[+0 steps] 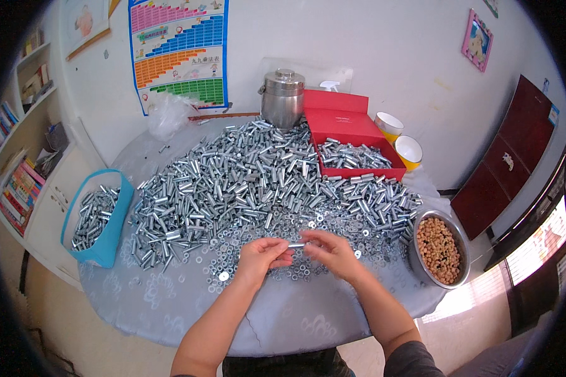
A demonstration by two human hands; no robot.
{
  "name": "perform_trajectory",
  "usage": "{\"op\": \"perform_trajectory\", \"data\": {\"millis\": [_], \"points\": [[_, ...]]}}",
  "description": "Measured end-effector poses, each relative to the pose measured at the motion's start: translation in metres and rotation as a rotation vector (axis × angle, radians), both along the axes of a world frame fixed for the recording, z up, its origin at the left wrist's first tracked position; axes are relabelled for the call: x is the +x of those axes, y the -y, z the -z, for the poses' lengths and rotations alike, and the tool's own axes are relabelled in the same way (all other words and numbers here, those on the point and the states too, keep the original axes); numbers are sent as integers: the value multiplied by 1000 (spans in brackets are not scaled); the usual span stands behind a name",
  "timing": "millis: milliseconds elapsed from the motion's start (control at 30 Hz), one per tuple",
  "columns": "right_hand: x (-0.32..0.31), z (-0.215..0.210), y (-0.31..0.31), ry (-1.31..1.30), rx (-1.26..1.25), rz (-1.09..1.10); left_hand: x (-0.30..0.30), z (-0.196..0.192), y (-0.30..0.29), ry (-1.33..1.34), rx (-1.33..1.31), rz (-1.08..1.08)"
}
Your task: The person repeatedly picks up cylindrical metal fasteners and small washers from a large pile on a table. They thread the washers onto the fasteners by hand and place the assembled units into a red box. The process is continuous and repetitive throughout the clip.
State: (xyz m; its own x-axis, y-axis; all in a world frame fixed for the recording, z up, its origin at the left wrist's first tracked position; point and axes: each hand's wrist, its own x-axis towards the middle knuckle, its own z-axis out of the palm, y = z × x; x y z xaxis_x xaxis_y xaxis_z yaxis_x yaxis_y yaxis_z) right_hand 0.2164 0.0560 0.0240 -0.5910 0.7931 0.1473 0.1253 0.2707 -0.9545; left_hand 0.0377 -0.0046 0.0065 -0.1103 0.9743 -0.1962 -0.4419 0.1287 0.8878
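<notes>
A small silvery metal sleeve (296,245) lies level between my two hands, above the near edge of the pile. My left hand (264,256) pinches its left end between thumb and fingers. Close by the other end is my right hand (331,252), its thumb and bent forefinger apart; whether the thumb touches the sleeve I cannot make out. Beneath the hands, flat washers and nuts (302,271) are scattered over the grey tablecloth. Behind them spreads a large heap of similar metal sleeves (233,176).
A blue fabric bin (121,210) with sleeves stands at left. On the right sits a steel bowl (465,276) of brownish round pieces. An open red box (358,173), a steel canister (283,100), two bowls (409,151) and a plastic bag (170,116) line the back.
</notes>
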Motion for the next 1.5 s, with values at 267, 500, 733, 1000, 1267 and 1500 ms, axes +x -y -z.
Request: {"op": "perform_trajectory", "data": {"millis": [267, 500, 733, 1000, 1267, 1500], "points": [[-1, 4, -9, -118, -327, 51, 1, -7, 3, -24, 57, 5], [33, 3, -146, -438, -574, 311, -16, 0, -6, -4, 75, -95], [21, -38, -177, -125, 54, 482, -26, 0, -6, 8, 79, -120], [-14, 0, -130, 648, 1093, 15, -31, -1, 0, -55, 17, -147], [-14, 8, -131, 817, 1326, 25, -30, 3, -4, -48, 22, -125], [-16, -12, -45, 161, 88, 161, -20, 2, 0, -163, 119, -66]]}}
